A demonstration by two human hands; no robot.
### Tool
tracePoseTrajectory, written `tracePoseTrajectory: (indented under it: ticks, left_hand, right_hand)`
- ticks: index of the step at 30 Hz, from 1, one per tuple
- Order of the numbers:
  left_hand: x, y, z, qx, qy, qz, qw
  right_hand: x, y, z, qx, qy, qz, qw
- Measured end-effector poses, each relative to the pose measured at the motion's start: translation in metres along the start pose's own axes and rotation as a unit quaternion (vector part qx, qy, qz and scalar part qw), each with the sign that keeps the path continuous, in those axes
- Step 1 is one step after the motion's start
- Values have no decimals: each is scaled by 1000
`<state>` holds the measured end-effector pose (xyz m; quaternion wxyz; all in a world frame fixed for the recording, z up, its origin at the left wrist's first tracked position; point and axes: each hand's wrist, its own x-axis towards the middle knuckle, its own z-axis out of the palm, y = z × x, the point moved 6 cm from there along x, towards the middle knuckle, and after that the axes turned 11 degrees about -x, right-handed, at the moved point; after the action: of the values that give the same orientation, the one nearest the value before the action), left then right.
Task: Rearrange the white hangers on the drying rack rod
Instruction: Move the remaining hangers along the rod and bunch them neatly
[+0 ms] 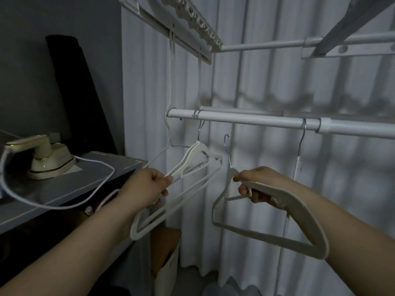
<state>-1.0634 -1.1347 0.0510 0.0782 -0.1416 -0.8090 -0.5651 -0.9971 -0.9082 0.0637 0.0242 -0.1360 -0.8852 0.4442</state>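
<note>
left hand (pixel 149 186) grips the shoulder of hooked hangers (pixel 193 155) on the rod (pixel 245 120) | right hand (pixel 256 189) pinches a loose hanger (pixel 267 235) near its neck — hook free below rod | likely light, stiff — steer by the neck

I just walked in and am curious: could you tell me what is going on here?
A person is sorting white hangers on the rod. The left hand grips a bunch of hangers hooked over the rod. The right hand holds a single hanger, its hook free just below the rod.
</note>
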Motion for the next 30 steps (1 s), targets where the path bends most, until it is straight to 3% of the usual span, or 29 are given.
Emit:
tracePoseTrajectory:
  ticks: [4,6,10,13,18,24,26,30]
  left_hand:
    - [-11,5,-4,98,-4,31,995]
    - [-23,6,-10,121,40,57,990]
    - [-73,29,-25,124,184,221,950]
    - [-112,37,-18,140,198,277,930]
    - [-153,33,26,141,136,205,959]
    - [-198,17,57,204,10,80,976]
    - [-215,15,62,156,-23,50,986]
    - [-239,16,56,75,-16,-1,997]
  right_hand:
    - [-5,11,13,-30,-62,12,998]
    - [-9,16,19,-28,-107,8,994]
    - [-21,22,27,-47,-203,-28,978]
    - [-34,28,29,-101,-256,-97,957]
    - [-80,45,21,-176,-301,-215,912]
    - [-132,57,9,-136,-337,-307,880]
    - [-146,58,9,-108,-350,-324,872]
    - [-167,64,17,-93,-394,-347,846]
